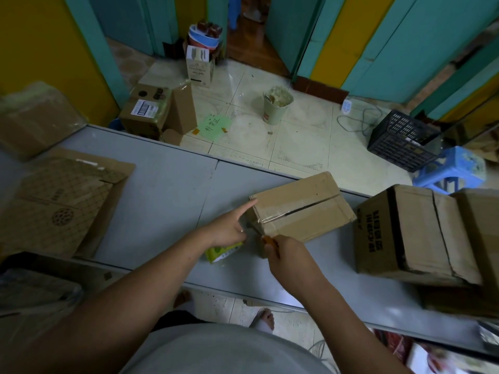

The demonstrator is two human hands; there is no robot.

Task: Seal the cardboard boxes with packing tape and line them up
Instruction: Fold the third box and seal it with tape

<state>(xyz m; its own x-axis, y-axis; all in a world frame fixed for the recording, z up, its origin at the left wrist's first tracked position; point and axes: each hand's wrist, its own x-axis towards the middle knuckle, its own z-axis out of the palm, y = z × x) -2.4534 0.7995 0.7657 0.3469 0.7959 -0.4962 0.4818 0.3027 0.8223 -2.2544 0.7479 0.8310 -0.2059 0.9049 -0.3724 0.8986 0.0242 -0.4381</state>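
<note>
The grey table [162, 184] bore three boxes: left of the small cardboard box [302, 209] lay one flattened carton [62, 206], its print too blurred to read, and right of it stood a larger box [405, 230] with illegible black lettering, then a third box [480, 225] cut off by the frame. The small box sat at the table's far edge, clear tape [270, 219] over its seam. At its near end the left hand [229, 228] laid a straight forefinger on a corner, whether its curled fingers pinched tape I couldn't tell, and the right hand [286, 252], apart, clenched an orange-handled tool [268, 241]; one green packet [224, 251] lay half hidden beneath the left.
</note>
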